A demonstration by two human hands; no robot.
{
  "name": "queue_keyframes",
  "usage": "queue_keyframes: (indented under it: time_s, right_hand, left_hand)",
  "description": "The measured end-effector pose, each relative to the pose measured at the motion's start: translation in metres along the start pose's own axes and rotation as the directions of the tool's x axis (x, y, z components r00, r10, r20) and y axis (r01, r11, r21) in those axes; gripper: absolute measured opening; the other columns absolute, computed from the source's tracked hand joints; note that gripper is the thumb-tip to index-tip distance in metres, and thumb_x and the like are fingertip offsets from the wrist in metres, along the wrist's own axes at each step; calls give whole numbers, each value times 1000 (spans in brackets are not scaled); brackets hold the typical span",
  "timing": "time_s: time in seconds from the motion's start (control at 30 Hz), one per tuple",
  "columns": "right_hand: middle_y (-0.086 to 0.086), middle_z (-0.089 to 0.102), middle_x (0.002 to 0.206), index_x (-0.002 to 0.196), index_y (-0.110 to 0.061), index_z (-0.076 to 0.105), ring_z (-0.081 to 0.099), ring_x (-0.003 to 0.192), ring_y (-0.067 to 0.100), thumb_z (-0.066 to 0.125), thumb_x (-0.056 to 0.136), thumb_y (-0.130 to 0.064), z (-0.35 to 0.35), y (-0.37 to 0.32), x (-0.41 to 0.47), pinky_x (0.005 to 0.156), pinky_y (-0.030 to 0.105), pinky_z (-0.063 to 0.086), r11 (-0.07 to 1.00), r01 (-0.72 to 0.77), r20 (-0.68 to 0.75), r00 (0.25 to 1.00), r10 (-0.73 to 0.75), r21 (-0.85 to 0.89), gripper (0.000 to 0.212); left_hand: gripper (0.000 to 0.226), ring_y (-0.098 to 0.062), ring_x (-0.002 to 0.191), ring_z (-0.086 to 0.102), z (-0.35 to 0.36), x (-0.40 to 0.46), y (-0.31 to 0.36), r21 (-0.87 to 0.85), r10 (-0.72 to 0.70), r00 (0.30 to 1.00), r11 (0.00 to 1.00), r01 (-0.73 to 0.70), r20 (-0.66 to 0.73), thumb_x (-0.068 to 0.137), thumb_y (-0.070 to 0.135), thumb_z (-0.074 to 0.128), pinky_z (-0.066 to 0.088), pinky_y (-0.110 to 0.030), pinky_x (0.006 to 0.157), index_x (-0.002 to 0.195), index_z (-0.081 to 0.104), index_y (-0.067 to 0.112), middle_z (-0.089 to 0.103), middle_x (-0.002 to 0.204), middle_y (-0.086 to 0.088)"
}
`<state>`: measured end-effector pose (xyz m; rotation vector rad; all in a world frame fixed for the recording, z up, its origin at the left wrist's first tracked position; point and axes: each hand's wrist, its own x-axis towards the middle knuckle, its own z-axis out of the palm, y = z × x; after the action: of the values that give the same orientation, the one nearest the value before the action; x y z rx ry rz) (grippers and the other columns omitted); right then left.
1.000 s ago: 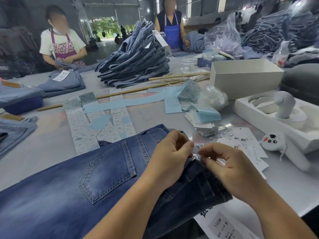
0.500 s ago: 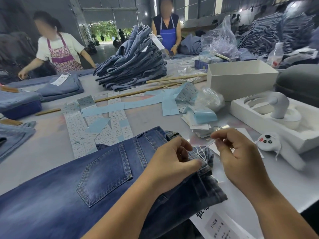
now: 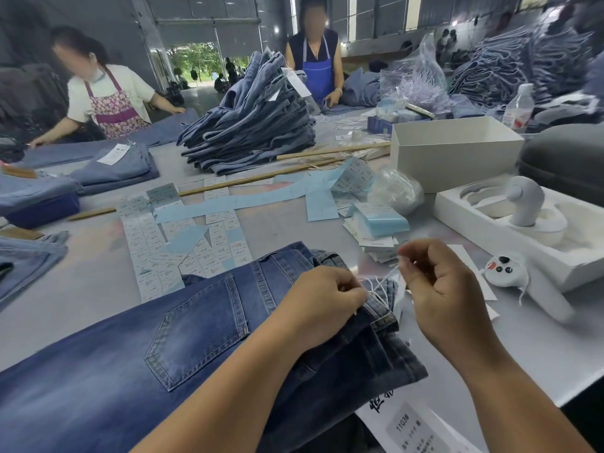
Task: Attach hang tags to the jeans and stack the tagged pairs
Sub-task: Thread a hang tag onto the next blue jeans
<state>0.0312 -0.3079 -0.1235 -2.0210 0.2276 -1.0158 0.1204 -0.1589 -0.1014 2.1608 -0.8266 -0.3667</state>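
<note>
A dark blue pair of jeans lies across the grey table in front of me, back pocket up, waistband to the right. My left hand pinches the waistband where a white tag string passes through. My right hand pinches the string's free end and holds it taut, up and to the right. White hang tags lie on the table under my right hand, mostly hidden. Another printed tag lies at the near edge. A tall stack of folded jeans stands at the far middle.
Sticker sheets and blue backing strips lie beyond the jeans, with loose tags to the right. A white box, a foam tray and a white controller sit on the right. Two people work at the far side.
My right hand has drawn the white string up and to the right, away from the waistband. My left hand stays on the waistband.
</note>
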Motion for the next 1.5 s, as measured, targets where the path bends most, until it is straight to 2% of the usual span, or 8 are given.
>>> queue_keyframes:
  time_s: [0.27,0.43,0.63,0.73,0.87,1.0,1.17,1.5]
  right_hand:
    - [-14,61,79,102,-26,61,58,72,3,64,92,-7,3,1,1,61,6,43,1000,-15,106,994,13,15,23]
    - [-13,60,77,103,-24,62,57,72,1,64,92,-8,3,0,3,62,6,44,1000,3,89,996,-6,31,19]
    - [-14,61,82,101,-30,60,59,73,4,64,92,-10,2,-4,5,61,8,45,999,-5,94,996,0,52,23]
    - [-17,61,85,99,-34,59,59,73,3,66,91,-9,5,-4,5,62,8,45,999,0,108,994,-5,47,26]
    - [-13,62,79,99,-29,60,58,72,-1,64,93,-9,9,-4,5,60,4,42,999,26,99,995,-29,36,22]
    - [-12,61,78,97,-27,59,58,74,1,63,92,-3,10,-4,6,62,4,43,997,69,110,991,-71,20,25]
    - [-13,62,81,98,-30,61,59,74,7,59,94,-4,12,-6,5,62,9,44,997,61,223,972,-71,51,26]
    - [-10,61,77,98,-29,63,57,69,12,57,96,-6,17,-11,6,59,23,48,999,33,327,944,-44,40,24]
  left_hand:
    - [20,-4,63,51,-6,13,24,120,42,999,992,-43,10,101,30,50,36,-24,55,92,64,20,56,71,10]
    - [24,-7,64,57,-12,15,26,267,-5,978,962,-52,210,91,40,64,42,-24,57,78,70,21,67,73,5]
    - [22,-9,60,51,-18,23,25,185,51,998,982,-43,-38,95,30,62,40,-26,56,78,67,15,57,65,7]
    - [21,-12,67,54,-20,21,23,274,197,962,951,-141,-189,95,27,62,41,-29,62,78,65,16,57,75,7]
    - [18,-24,69,55,-26,18,16,618,554,817,701,-357,-157,96,23,62,41,-32,61,88,70,9,60,84,-3]
    - [15,0,59,52,-42,18,3,313,212,974,922,-228,85,96,32,62,39,-20,57,86,69,24,62,70,12]
    - [6,-12,74,57,-54,9,3,-34,96,959,995,-90,265,93,21,67,46,-32,76,88,71,20,72,85,-9]
    - [15,-5,49,45,-61,11,-1,147,-132,984,983,113,124,82,15,65,34,-15,48,69,68,19,55,54,9]
